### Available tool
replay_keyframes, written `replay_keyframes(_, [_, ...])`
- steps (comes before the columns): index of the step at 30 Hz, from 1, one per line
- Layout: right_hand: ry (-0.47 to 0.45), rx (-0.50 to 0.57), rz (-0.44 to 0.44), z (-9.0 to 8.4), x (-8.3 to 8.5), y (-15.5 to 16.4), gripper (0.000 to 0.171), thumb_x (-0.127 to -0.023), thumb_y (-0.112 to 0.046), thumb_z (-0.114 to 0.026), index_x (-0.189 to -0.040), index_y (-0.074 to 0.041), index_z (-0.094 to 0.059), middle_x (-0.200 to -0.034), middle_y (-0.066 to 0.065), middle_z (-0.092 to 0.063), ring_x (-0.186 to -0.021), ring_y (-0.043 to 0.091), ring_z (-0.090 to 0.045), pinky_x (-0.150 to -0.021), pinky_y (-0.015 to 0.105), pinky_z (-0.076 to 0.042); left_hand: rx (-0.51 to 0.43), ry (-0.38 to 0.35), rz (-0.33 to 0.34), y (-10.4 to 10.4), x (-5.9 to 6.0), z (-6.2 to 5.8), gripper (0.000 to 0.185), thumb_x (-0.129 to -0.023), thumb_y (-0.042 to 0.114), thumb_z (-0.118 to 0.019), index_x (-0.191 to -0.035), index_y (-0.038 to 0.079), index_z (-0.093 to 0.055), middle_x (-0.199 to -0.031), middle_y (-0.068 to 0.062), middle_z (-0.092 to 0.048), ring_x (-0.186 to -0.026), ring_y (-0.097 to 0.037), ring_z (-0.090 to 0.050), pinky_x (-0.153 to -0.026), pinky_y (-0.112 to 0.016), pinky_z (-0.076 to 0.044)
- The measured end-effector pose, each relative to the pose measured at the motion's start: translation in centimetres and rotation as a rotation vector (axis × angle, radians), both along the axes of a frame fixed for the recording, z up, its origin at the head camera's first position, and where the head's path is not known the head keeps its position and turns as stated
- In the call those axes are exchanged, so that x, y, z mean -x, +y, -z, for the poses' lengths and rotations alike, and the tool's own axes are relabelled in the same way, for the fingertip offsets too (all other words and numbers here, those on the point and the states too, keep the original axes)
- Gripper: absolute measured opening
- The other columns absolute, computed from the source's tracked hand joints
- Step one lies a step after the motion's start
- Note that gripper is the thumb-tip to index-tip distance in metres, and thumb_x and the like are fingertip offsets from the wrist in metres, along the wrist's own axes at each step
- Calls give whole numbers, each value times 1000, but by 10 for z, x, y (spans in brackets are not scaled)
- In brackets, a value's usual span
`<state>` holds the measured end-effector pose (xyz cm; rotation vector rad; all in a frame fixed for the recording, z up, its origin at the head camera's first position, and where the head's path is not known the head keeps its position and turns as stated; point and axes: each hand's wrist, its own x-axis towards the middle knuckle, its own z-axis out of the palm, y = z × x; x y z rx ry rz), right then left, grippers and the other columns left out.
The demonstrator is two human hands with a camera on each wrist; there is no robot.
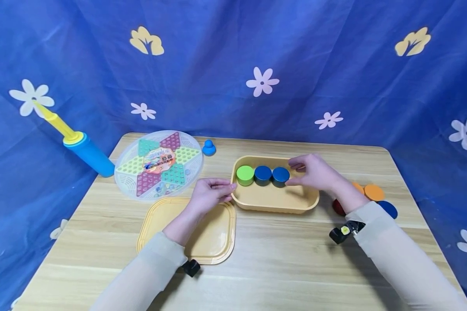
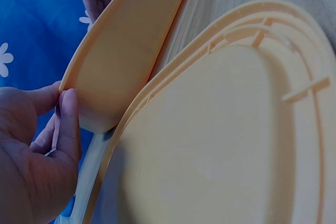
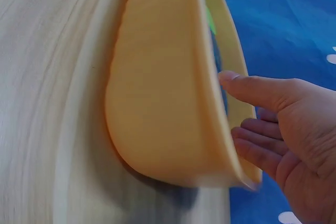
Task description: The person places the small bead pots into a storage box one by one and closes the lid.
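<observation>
A pale yellow plastic box stands on the table, with a light green round piece and two dark blue round pieces in a row inside. My left hand pinches the box's left rim between thumb and fingers, as the left wrist view also shows. Over the right end of the box is my right hand, its fingers spread and its thumb tip beside the right-hand blue piece. Whether the thumb touches that piece, I cannot tell. In the right wrist view, the box wall hides most of the pieces.
The box's yellow lid lies under my left forearm. Behind it are a round Chinese checkers board and a small blue knob-shaped object. A blue and yellow hand pump stands at left. Several round pieces sit by my right wrist.
</observation>
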<state>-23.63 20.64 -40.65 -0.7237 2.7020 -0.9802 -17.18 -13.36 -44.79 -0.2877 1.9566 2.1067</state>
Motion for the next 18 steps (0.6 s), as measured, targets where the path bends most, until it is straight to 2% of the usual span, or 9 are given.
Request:
replay_keyframes(5, [5, 52, 20, -12, -7, 14, 65, -84, -22, -94, -134, 9, -66, -129, 25, -70, -117, 41, -68, -104, 53, -58, 1, 2, 2, 0, 0, 0, 32, -92, 2, -83, -116, -12, -69, -105, -28, -74, -74, -17, -74, -74, -29, -68])
replay_keyframes(10, [56, 96, 47, -23, -16, 31, 62, -85, -22, -94, -132, 8, -68, -127, 24, -71, -116, 40, -69, -103, 53, -59, 1, 2, 2, 0, 1, 1, 32, -92, 2, -84, -116, -12, -69, -101, -23, -75, -75, -17, -74, -74, -29, -68])
replay_keyframes(18, [107, 65, 107, -27, -30, 65, 58, -85, -27, -93, -131, 2, -71, -126, 18, -72, -115, 37, -70, -102, 54, -59, 3, 6, 3, -1, 1, 1, 32, -91, 3, -85, -115, -12, -70, -99, -21, -76, -76, -16, -74, -74, -29, -68])
